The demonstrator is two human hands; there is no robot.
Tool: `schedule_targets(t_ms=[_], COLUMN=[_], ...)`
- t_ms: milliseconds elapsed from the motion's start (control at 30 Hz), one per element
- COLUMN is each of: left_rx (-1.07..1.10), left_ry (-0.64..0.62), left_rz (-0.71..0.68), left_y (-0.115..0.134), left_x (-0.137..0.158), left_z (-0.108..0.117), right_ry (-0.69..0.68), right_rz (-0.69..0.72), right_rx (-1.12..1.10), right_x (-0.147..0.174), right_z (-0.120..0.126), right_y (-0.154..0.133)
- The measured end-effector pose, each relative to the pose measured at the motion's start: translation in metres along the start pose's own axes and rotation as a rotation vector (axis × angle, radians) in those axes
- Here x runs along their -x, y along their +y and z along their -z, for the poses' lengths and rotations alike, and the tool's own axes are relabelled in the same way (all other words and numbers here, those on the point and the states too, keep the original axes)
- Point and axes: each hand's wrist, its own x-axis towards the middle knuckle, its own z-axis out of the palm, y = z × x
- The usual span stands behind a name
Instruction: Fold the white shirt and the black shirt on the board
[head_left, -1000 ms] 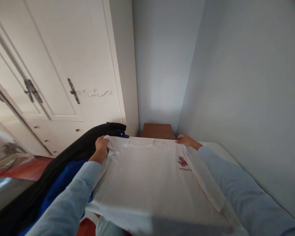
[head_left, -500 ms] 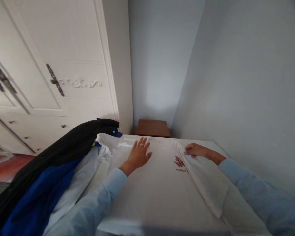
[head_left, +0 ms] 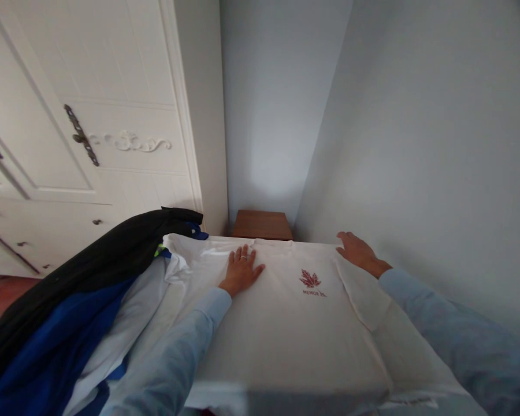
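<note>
A white T-shirt point(head_left: 281, 335) is spread over a flat white surface, with a dark red maple leaf print point(head_left: 310, 279) and the letters "MEMOR" on its right half. Flat on the shirt near its far edge lies my left hand point(head_left: 241, 270), fingers outstretched, a ring on one of them. My right hand point(head_left: 359, 253) is over the far right corner, just beyond the shirt's sleeve point(head_left: 364, 294). Its thumb and fingers are apart and I see no cloth between them. The shirt's left sleeve point(head_left: 177, 266) lies crumpled.
Black, blue and white garments point(head_left: 82, 312) are heaped along the left side. A white wardrobe point(head_left: 125, 75) with metal handles stands behind them. A brown wooden piece of furniture point(head_left: 262, 224) sits in the corner past the far edge. A grey wall point(head_left: 424, 138) rises at the right.
My right hand has let go of the shirt's right side and moved outward. The fold there has opened to the right, showing more of the print. My left hand stays flat on the shirt.
</note>
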Motion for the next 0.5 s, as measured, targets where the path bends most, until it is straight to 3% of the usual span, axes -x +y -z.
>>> schedule_targets(t_ms=[133,200,367,500], left_rx=[0.001,-0.008,-0.035,-0.040], left_ry=[0.025,0.037,0.054,0.027], left_rz=[-0.005,-0.013,-0.007,0.011], left_y=[-0.002,-0.004,-0.007,-0.006], left_x=[0.000,0.000,0.000,-0.002], left_z=[-0.002,-0.003,-0.005,-0.005], right_ry=[-0.041,-0.104,-0.212,-0.223], right_rz=[0.318,0.380,0.185,0.095], right_rx=[-0.049,-0.071,-0.055,-0.022], right_x=[0.028,0.045,0.069,0.068], right_z=[-0.023,-0.041,-0.073,-0.069], right_y=[-0.012,-0.010,0.036,0.082])
